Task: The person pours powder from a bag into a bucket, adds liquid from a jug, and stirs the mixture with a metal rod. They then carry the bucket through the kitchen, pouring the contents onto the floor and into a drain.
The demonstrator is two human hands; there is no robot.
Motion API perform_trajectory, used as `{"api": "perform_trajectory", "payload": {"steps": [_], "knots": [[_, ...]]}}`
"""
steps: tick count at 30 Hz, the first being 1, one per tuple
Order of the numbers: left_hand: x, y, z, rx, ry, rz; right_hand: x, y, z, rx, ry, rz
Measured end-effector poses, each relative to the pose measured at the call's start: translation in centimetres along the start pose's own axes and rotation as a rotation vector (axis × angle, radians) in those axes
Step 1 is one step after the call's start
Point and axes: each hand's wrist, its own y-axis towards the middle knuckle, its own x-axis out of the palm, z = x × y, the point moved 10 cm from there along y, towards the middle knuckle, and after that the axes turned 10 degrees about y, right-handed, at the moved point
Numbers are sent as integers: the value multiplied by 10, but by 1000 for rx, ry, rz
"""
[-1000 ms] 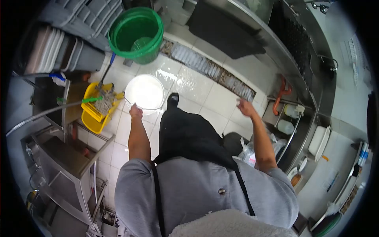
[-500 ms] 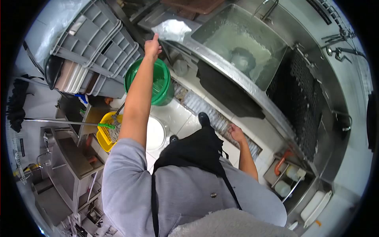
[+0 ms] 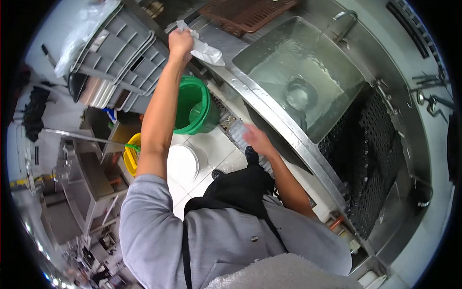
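My left hand (image 3: 181, 43) is closed on a crumpled white cloth or bag (image 3: 208, 53), which hangs over the front edge of the metal counter, left of the sink (image 3: 269, 91). Water runs from a tap into the sink, where a round dark shape with a pale centre (image 3: 297, 94) lies under the surface. My right hand (image 3: 257, 139) is raised above the floor grate, blurred by motion, so its fingers are hard to make out. Nothing can be seen in it. Below my left hand stands a green bucket (image 3: 215, 115).
A white bucket (image 3: 182, 163) and a yellow mop bucket (image 3: 130, 159) stand on the floor. Grey crates (image 3: 110, 48) are stacked at the left. Brown racks (image 3: 245, 12) lie behind the sink, and a black perforated mat (image 3: 373, 178) covers the counter at the right.
My left hand has closed on the white item, which now hangs stretched from it. My right hand has risen and moved left, towards the counter. The view has shifted slightly.
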Motion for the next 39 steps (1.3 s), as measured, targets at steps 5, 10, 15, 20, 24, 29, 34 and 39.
{"api": "perform_trajectory", "payload": {"steps": [5, 10, 15, 20, 24, 29, 34, 39], "knots": [[-91, -102, 4, -217, -610, -57, 73, 98, -84, -256, 526, -32], [-200, -209, -22, 168, 170, 747, 256, 111, 7, 161, 1041, -442], [-257, -261, -90, -98, -151, 513, 317, 48, -42, 50, 1246, -814], [-294, -296, -167, -371, -3, 143, 366, 32, -45, 311, 1313, -660], [-296, -313, -231, -237, 279, 25, 378, 53, 70, 712, 1245, -505], [-308, -336, -347, -237, 687, 411, 388, 66, 114, 562, 982, -429], [-243, -374, -556, -621, 123, 373, 412, 74, 197, 507, 565, -259], [-189, -404, -695, -822, 249, 275, 443, 93, 281, 393, 298, -210]]}}
